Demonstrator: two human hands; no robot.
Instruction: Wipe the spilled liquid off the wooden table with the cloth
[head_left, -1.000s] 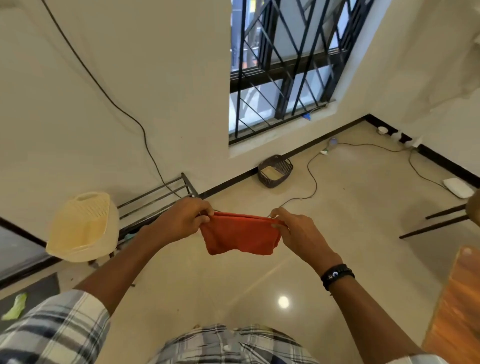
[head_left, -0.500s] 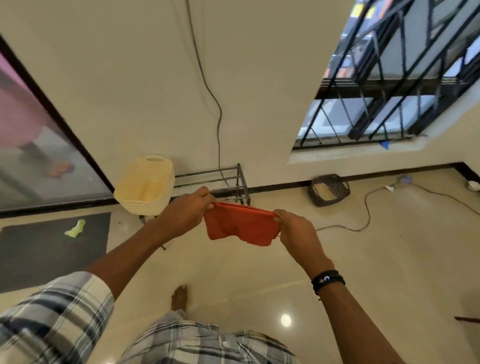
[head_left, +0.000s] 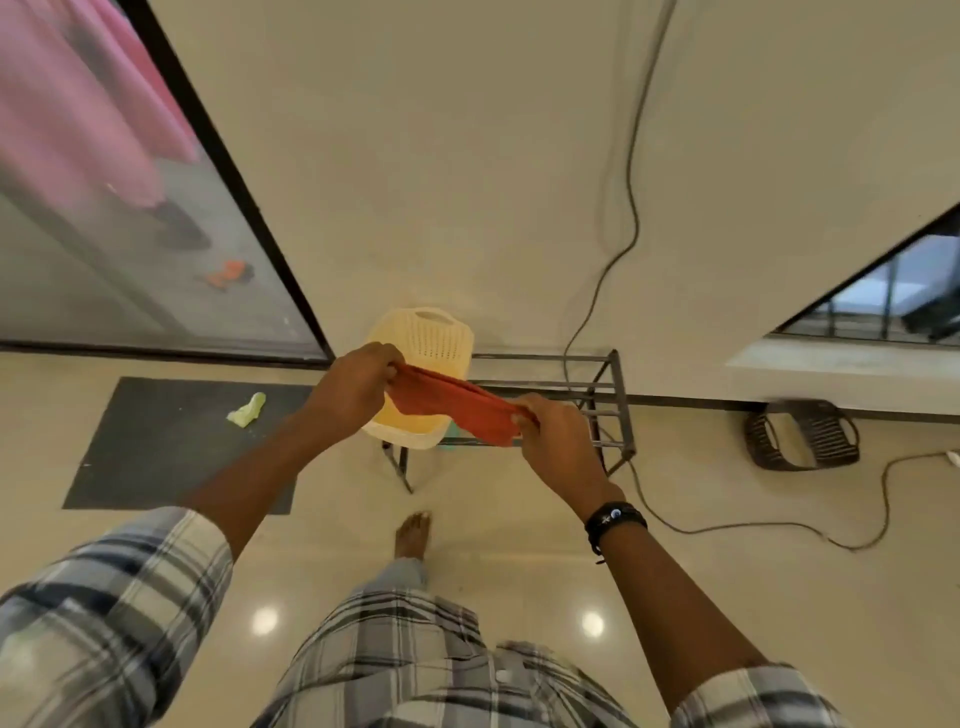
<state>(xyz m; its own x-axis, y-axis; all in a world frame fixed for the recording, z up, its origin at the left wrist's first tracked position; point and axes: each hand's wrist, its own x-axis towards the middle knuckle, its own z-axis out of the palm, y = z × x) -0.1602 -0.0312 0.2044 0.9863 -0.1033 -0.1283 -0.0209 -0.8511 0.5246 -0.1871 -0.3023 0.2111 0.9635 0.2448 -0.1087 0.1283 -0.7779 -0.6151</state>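
Cloth (head_left: 448, 403) now apparently over basket (head_left: 422, 339)

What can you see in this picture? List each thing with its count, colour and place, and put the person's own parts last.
cloth: 1, orange-red, stretched between both hands
plastic basket: 1, cream, on the rack's left end, behind the cloth
metal rack: 1, dark grey, against the wall
mat: 1, dark grey, on the floor at left
crumpled scrap: 1, pale green, on the mat
woven basket: 1, dark brown, on the floor at right
cable: 1 or 2, grey, down the wall and across the floor
wristband: 1, black, right wrist
foot: 1, bare, on the floor
left hand: 1, grips the cloth's left end
right hand: 1, pinches its right end
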